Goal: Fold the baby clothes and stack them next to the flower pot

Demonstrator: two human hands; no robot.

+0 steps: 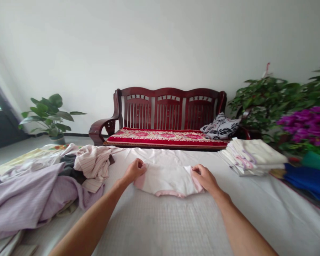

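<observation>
A small white garment with pink trim (pixel 167 180) lies spread out on the white cloth-covered surface (pixel 160 227) in front of me. It looks like a baby's top, partly folded; its exact kind is hard to make out. My left hand (pixel 135 170) pinches its upper left corner between thumb and fingers. At the upper right corner, my right hand (pixel 204 177) grips the fabric the same way. The lower edge with its pink border faces me and rests on the cloth.
Loose clothes, among them a lilac garment (pixel 24 199) and a striped pink one (pixel 93 163), heap at the left. A stack of folded white cloths (pixel 256 153) sits at the right, near blue fabric (pixel 309 181). Behind stand a wooden bench (pixel 168 110) and potted plants (pixel 52 113).
</observation>
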